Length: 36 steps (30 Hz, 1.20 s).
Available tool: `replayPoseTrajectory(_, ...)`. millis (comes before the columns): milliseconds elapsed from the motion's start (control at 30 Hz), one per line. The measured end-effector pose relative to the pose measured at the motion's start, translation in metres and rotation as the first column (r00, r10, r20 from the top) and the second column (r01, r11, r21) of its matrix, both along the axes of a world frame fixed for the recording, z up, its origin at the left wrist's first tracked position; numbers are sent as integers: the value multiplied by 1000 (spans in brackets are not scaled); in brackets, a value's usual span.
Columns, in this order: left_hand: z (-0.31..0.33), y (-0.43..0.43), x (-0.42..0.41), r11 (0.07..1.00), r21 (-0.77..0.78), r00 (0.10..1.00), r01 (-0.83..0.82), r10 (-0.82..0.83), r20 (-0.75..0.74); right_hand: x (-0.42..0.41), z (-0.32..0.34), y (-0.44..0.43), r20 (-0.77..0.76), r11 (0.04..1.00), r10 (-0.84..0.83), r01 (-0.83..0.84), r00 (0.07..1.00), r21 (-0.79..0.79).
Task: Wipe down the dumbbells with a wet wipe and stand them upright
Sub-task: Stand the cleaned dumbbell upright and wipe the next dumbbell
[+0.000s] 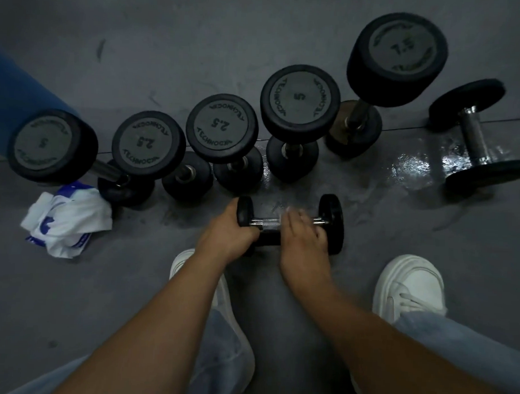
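A small black dumbbell [330, 220] lies on its side on the grey floor between my feet. My left hand [226, 234] grips its left head. My right hand [303, 230] is curled over the chrome handle and looks blurred; a pale bit at its fingertips may be the wet wipe. Behind it several black dumbbells stand upright in a row: a 5 [52, 145], two marked 2.5 [148, 144] [221, 127], another 5 [300, 99] and a 7.5 [397, 58]. One more dumbbell [476, 136] lies flat at the right.
A crumpled white and blue wipe packet [66, 219] lies on the floor at the left. A wet shiny patch [413, 166] spreads beside the flat dumbbell. My white shoes [409, 287] stand on either side. A blue object [17, 100] fills the far left.
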<state>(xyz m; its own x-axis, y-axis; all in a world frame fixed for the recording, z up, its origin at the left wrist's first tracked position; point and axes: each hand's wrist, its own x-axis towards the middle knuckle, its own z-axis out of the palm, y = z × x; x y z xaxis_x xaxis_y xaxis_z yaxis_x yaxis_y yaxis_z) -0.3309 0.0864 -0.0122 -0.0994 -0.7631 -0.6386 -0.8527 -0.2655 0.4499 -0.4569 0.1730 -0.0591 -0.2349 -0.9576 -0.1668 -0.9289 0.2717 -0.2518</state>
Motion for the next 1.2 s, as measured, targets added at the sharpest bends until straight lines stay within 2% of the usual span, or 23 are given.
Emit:
replayPoseTrajectory(67, 0, -2, 0, 999, -27, 999, 28, -27, 30, -10, 1, -1, -43, 993, 119, -119, 992, -15)
replayPoseTrajectory(133, 1, -4, -2, 997, -44, 995, 62, -58, 86, -25, 4, -12, -9, 971, 238, -238, 971, -7)
replayPoseTrajectory(267, 3, -6, -5, 1000, 16, 998, 6, -7, 66, -13, 14, -27, -31, 981, 173, -169, 984, 90)
replayPoseTrajectory(367, -1, 5, -9, 998, -25, 996, -51, 52, 66, -4, 19, -26, 134, 968, 250, -252, 959, 2)
replayPoseTrajectory(467, -2, 22, -14, 980, -171, 983, -98, 122, 136, -24, 21, -36, 239, 997, 64, -51, 969, -59)
replayPoseTrajectory(533, -3, 33, -18, 974, -192, 989, -123, 137, 63, -31, 16, -40, 178, 996, 35, -19, 983, -93)
replayPoseTrajectory(600, -7, 39, -17, 973, -161, 986, -162, 152, -74, -31, 12, -39, 143, 995, -20, 34, 989, -93)
replayPoseTrajectory(667, -10, 37, -14, 977, -133, 982, -169, 155, -112, -25, 11, -35, 128, 996, -56, 64, 990, -57)
replayPoseTrajectory(733, -12, 30, -11, 980, -131, 987, -148, 136, -90, -13, 10, -29, 88, 995, 96, -98, 992, 16)
replayPoseTrajectory(800, -13, 27, -10, 982, -130, 988, -136, 125, -87, -14, 13, -35, 118, 968, 243, -249, 963, 42)
replayPoseTrajectory(867, -13, 27, -10, 983, -127, 988, -136, 124, -94, -31, 21, -50, 196, 978, 185, -200, 963, 60)
replayPoseTrajectory(967, -13, 30, -9, 980, -138, 986, -144, 130, -105, -50, 26, -59, 278, 998, -35, 48, 960, -38)
replayPoseTrajectory(1033, -13, 30, -10, 978, -151, 987, -146, 133, -93, -41, 22, -56, 308, 991, -112, 128, 945, -35)
replayPoseTrajectory(1133, -14, 31, -10, 978, -155, 988, -141, 129, -84, -30, 13, -50, 349, 999, -37, 43, 937, -9)
replayPoseTrajectory(1200, -15, 30, -9, 979, -149, 989, -139, 129, -77, -29, 13, -47, 389, 996, 12, 22, 921, -83)
